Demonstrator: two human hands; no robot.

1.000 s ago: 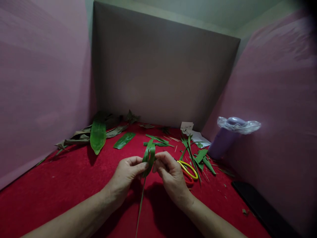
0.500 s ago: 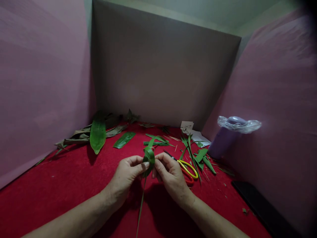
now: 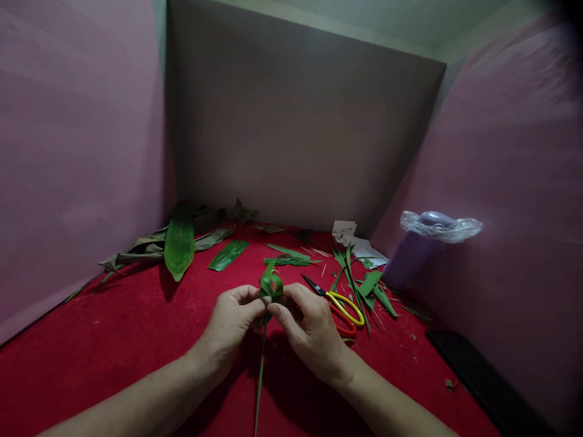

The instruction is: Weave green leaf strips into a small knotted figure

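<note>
Between my hands is a green leaf strip folded into a small looped bundle (image 3: 272, 284), with a long thin stem (image 3: 260, 376) hanging down from it. My left hand (image 3: 234, 315) pinches the bundle from the left between thumb and fingers. From the other side my right hand (image 3: 310, 321) closes on it, thumb pressed to its lower front and fingers behind. The fingertips partly cover the lower folds. Just right of my right hand lie scissors (image 3: 344, 308) with one yellow and one red handle, their dark blades pointing up and left.
Large green leaves (image 3: 179, 249) and dried leaves (image 3: 136, 255) lie at the back left of the red cloth (image 3: 136, 340). Cut leaf pieces (image 3: 371, 284) and white papers (image 3: 367, 252) are at right. A purple container (image 3: 412, 258) with clear plastic stands by a black flat object (image 3: 483, 376).
My right thumb has moved left onto the front of the bundle, beside my left thumb. The bundle's upper loop sits a little lower and now shows an opening.
</note>
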